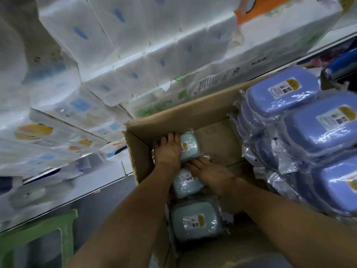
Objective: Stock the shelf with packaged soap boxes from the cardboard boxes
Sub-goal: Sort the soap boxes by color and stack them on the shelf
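Wall of wrapped tissue packs (135,55) fills the upper left of the view; no sign the task touches them.

Cardboard box (193,115) sits open on the floor below, flaps spread, much of its brown bottom bare on the right side. Judgement: most of its load is already out.

Stack of purple soap boxes (318,132), each in clear film, is piled at the right, overlapping the carton's edge. Whether these rest on a shelf or on another carton cannot be told, so they count as moved only provisionally.

Green stool (38,238) at lower left, idle.

Three pale green soap boxes (196,221) remain in a row along the carton's left wall: near, middle, far.

Left hand (168,151) reaches deep, fingers curled over the far one, grasping its left edge. Right hand (210,173) lies with fingers extended across the seam between far and middle packs, pressing down more than clenching; its thumb is hidden.

Judgement: late stage for this carton. Left to do: lift these three, place them, clear the box.
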Demonstrator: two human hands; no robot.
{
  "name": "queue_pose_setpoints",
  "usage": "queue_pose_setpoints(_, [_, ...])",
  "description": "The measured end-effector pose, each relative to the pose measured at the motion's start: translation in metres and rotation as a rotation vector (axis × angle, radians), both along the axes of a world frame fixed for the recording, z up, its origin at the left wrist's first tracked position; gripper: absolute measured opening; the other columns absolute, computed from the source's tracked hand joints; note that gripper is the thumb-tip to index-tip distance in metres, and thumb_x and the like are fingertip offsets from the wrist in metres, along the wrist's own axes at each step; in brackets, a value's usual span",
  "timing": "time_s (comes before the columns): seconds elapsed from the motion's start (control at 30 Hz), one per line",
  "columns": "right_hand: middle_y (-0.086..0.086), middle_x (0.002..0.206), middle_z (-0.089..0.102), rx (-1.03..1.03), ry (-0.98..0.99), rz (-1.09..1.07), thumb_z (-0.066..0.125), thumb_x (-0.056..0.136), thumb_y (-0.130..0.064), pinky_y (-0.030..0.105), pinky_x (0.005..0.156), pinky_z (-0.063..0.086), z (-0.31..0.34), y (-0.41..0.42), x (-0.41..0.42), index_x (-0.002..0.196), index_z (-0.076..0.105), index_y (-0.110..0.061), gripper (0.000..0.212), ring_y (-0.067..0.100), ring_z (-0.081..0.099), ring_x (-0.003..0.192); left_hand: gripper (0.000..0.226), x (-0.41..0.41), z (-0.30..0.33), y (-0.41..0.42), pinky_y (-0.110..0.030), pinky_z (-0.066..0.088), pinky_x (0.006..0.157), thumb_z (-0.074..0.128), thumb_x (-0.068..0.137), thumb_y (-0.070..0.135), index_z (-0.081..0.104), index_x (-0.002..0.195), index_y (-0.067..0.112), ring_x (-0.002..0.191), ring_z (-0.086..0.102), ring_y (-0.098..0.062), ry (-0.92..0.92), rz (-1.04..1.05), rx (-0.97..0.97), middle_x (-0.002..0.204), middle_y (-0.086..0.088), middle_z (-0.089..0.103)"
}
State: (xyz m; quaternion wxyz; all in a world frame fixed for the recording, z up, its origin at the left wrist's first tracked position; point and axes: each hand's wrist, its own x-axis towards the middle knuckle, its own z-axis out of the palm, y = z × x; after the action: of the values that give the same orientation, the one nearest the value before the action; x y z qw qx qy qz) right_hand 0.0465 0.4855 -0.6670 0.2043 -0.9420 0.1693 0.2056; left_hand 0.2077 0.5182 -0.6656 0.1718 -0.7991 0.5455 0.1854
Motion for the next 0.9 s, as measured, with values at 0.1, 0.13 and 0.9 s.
queue_pose_setpoints(0.1, [-0.001, 0.156, 0.022, 0.001, -0.021, -0.031, 0.077, 0.075, -0.03, 0.04, 0.107, 0.038, 0.012, -0.006, -0.009, 0.154, 0.015, -0.023, 0.1, 0.02, 0.022, 0.142, 0.089, 0.0, 0.012, -0.001, -0.043, 0.044, 0.091, 0.077, 0.078, 0.031, 0.023, 0.146, 0.011, 0.122, 0.039, -0.031, 0.015, -0.001, -0.001, 0.137, -0.011, 0.035])
queue_pose_setpoints(0.13, [-0.003, 0.154, 0.024, -0.017, -0.025, -0.042, 0.077, 0.075, -0.031, 0.039, 0.105, 0.039, 0.02, -0.009, -0.013, 0.153, 0.016, -0.024, 0.1, 0.018, 0.024, 0.14, 0.091, 0.0, 0.02, -0.001, -0.043, 0.045, 0.09, 0.079, 0.077, 0.029, 0.023, 0.146, 0.011, 0.123, 0.038, -0.031, 0.02, 0.009, -0.006, 0.137, -0.01, 0.034])
queue_pose_setpoints(0.9, [-0.014, 0.126, 0.036, 0.083, -0.403, -0.281, 0.076, 0.071, -0.026, 0.025, 0.105, 0.032, 0.397, -0.034, -0.048, 0.143, 0.038, -0.036, 0.082, 0.004, 0.03, 0.119, 0.098, 0.006, 0.386, 0.131, -0.036, 0.042, 0.092, 0.077, 0.064, 0.046, 0.032, 0.148, 0.023, 0.114, 0.039, -0.024, 0.083, 0.345, -0.752, 0.125, -0.004, 0.042])
